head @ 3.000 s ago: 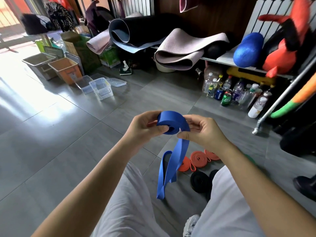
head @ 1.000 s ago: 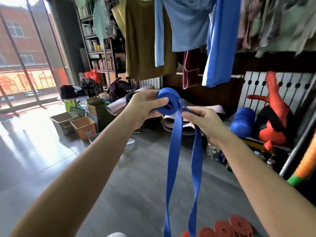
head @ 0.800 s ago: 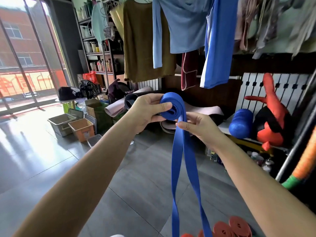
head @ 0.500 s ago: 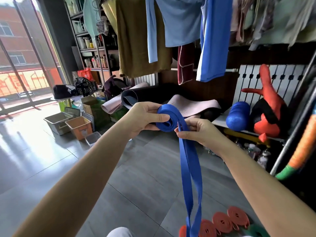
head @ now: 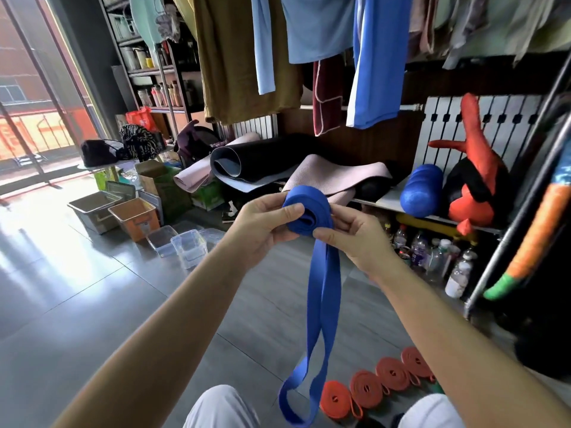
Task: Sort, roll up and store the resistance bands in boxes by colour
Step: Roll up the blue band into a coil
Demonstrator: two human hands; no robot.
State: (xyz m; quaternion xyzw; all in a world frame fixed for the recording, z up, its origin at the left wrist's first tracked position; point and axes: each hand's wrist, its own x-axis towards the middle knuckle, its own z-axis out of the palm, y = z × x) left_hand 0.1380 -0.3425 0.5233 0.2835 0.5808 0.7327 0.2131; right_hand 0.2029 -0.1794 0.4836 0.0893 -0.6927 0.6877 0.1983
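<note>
Blue resistance band is wound further than half a second ago, I judge; its looped end now shows at 6 o'clock; left hand grips the coil at centre, right hand fingers pinch the tail (plenty left to wind); rolled orange bands lie at 5 o'clock; clear boxes wait at 8 o'clock, well apart.

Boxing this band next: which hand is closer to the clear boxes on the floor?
Left. The left hand, on the blue band, is above and right of the clear boxes; the right hand is farther right.
</note>
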